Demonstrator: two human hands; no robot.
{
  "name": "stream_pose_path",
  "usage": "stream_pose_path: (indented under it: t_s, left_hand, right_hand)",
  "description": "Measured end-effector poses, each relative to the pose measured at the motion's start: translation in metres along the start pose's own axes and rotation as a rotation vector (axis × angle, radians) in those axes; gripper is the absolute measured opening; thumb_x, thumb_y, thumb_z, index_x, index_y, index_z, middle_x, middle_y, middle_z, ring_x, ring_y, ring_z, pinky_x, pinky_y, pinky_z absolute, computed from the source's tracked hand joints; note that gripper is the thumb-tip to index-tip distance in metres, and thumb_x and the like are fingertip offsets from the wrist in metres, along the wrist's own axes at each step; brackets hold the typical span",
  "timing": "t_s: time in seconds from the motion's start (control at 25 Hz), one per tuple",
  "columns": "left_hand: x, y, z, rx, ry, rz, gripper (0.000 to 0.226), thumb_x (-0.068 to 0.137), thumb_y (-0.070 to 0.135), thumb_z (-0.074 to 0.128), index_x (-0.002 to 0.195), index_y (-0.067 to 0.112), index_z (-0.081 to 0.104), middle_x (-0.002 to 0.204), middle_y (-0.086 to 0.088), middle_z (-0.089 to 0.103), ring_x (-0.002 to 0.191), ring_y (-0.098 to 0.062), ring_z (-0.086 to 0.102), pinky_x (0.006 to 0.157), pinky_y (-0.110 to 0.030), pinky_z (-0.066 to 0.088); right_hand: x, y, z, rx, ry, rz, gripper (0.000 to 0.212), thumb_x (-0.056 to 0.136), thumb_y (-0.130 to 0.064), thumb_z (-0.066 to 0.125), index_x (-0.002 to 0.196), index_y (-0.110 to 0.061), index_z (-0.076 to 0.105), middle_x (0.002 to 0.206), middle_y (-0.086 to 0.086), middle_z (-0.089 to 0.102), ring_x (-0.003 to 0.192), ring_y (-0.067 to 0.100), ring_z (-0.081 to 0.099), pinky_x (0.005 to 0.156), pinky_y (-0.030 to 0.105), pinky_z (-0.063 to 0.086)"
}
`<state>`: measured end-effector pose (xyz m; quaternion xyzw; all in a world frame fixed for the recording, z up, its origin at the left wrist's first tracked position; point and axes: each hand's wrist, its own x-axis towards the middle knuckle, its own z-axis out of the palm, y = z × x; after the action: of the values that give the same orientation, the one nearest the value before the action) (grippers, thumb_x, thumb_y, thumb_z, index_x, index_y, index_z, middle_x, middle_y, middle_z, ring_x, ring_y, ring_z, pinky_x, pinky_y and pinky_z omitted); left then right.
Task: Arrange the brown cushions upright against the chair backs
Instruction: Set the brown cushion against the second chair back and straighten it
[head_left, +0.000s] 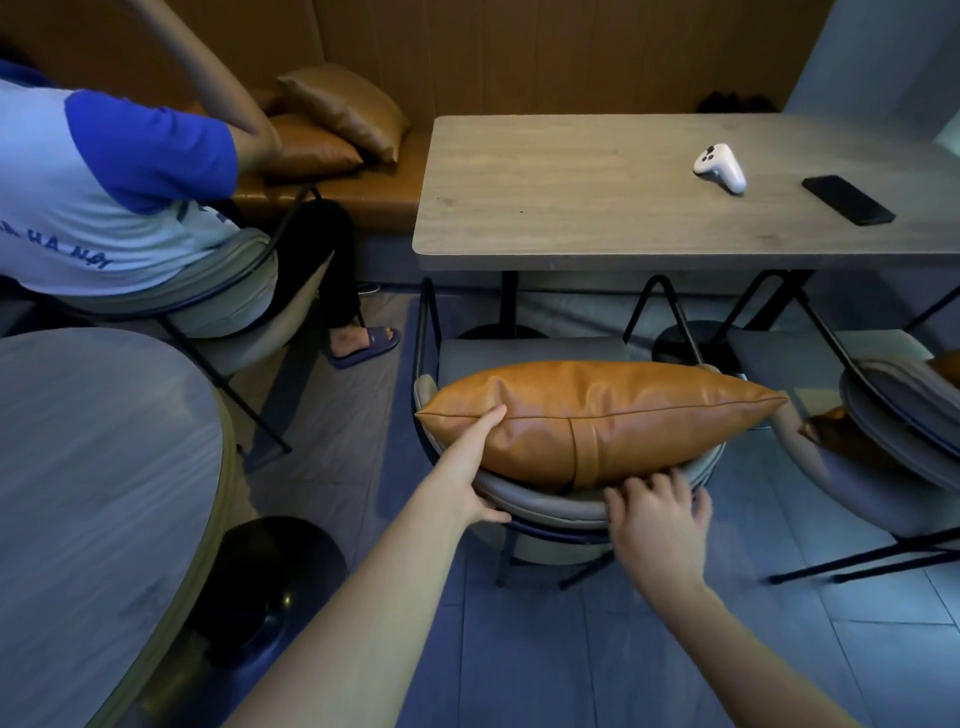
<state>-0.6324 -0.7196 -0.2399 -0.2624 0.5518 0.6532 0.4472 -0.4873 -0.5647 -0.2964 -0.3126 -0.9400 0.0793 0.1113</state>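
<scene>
A brown leather cushion (597, 415) stands on edge along the curved back of a grey chair (540, 506) in front of me. My left hand (470, 467) grips the cushion's left end, thumb on its front face. My right hand (657, 519) rests with spread fingers against the chair back, fingertips touching the cushion's lower edge. A second brown cushion (841, 434) shows partly behind the back of the chair (893, 415) at the right. Two more brown cushions (343, 111) lie on the far bench.
A rectangular wooden table (623, 208) beyond the chair carries a white controller (721, 167) and a black phone (848, 199). A seated person (114, 171) occupies a chair at the left. A round table (93, 493) stands at my near left.
</scene>
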Motion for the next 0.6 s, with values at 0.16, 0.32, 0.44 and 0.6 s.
stream_pose_path:
  t_s: [0.16,0.32,0.44,0.6]
  left_hand:
    - [-0.001,0.005,-0.008,0.001,0.106,0.13,0.128,0.046,0.06,0.093,0.153,0.027,0.031,0.15,-0.011,0.049,0.129,-0.04,0.052,0.101,-0.068,0.046]
    - [-0.009,0.003,-0.011,-0.04,0.093,0.142,0.109,0.059,0.057,0.091,0.148,0.021,0.039,0.141,-0.012,0.055,0.12,-0.04,0.058,0.077,-0.056,0.057]
    - [-0.011,0.002,-0.016,-0.063,0.122,0.14,0.099,0.067,0.051,0.09,0.145,0.016,0.039,0.14,-0.014,0.054,0.121,-0.041,0.057,0.085,-0.061,0.056]
    - [-0.009,0.003,-0.023,-0.104,0.123,0.128,0.097,0.068,0.044,0.09,0.145,0.016,0.037,0.138,-0.014,0.052,0.122,-0.041,0.056,0.092,-0.064,0.054]
  right_hand:
    - [-0.014,-0.042,0.02,0.061,-0.256,-0.357,0.039,0.089,-0.046,0.055,0.107,-0.015,0.071,0.093,0.005,0.071,0.087,0.035,0.067,0.089,0.05,0.047]
    - [-0.002,-0.081,0.033,0.096,-0.368,-0.261,0.033,0.097,-0.041,0.054,0.128,-0.029,0.057,0.122,-0.005,0.066,0.117,0.028,0.056,0.091,0.046,0.032]
    - [-0.009,-0.09,0.038,0.162,-0.298,-0.175,0.021,0.097,-0.035,0.057,0.116,-0.03,0.064,0.111,-0.004,0.071,0.11,0.028,0.057,0.083,0.043,0.029]
    - [-0.012,-0.098,0.04,0.239,-0.234,-0.104,0.014,0.092,-0.032,0.065,0.105,-0.031,0.071,0.1,-0.006,0.072,0.107,0.026,0.057,0.076,0.037,0.019]
